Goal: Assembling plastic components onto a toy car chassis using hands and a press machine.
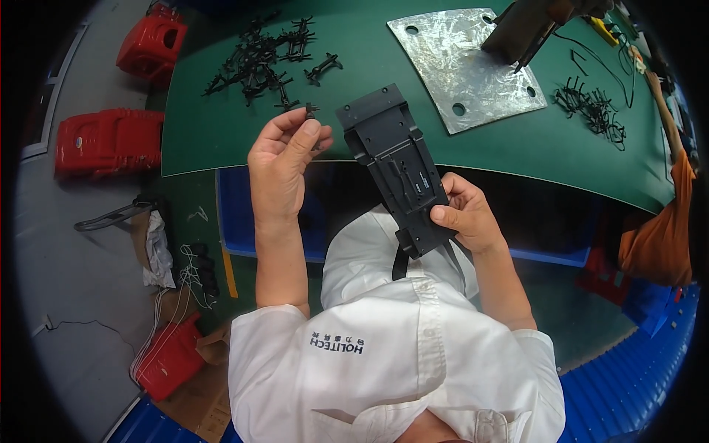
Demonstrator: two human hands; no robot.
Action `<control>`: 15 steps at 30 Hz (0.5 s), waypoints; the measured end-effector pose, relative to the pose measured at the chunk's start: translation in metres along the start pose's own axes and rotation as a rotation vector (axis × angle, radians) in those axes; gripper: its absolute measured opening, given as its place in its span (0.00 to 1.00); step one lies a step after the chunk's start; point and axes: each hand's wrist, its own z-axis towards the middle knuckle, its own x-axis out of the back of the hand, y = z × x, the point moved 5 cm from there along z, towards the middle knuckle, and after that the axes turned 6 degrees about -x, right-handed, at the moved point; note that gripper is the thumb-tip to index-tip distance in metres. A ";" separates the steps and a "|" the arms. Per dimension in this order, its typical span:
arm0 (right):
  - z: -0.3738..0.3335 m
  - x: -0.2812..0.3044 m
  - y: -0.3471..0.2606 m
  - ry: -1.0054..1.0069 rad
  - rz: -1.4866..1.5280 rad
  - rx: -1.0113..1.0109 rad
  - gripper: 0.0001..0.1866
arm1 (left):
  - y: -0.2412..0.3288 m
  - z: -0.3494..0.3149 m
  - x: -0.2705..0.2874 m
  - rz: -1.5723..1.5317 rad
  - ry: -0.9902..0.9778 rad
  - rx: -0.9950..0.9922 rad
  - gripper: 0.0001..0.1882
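Note:
My left hand (288, 159) pinches a small black plastic part (311, 111) between thumb and fingers, just off the table's near edge. My right hand (473, 215) grips the lower right end of a long black plastic housing (395, 159), which tilts with its upper end toward the far left. Screw holes and raised ribs show on the housing's face. The part and the housing are apart. Beyond my left hand, a pile of black branched plastic parts (258, 63) lies on the green table (354, 44), with a single one (323, 69) beside it.
A steel plate (436, 63) with holes lies at the far right under a dark machine head (526, 33). Thin black bent pieces (593, 111) are heaped right of it. Red stools (111, 142) stand on the left; an orange cloth (659, 229) hangs at the right edge.

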 end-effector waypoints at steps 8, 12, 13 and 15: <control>0.001 0.000 0.000 -0.002 -0.024 0.024 0.11 | 0.001 -0.004 -0.003 -0.002 0.000 0.022 0.11; 0.001 0.001 0.002 -0.002 -0.022 0.024 0.11 | 0.000 -0.007 -0.009 -0.064 0.000 0.034 0.13; 0.002 0.001 0.003 -0.002 -0.019 0.016 0.11 | 0.000 -0.008 -0.011 -0.093 -0.013 0.041 0.13; 0.001 0.000 0.003 -0.006 -0.022 0.013 0.11 | -0.003 -0.010 -0.013 -0.121 -0.024 0.048 0.13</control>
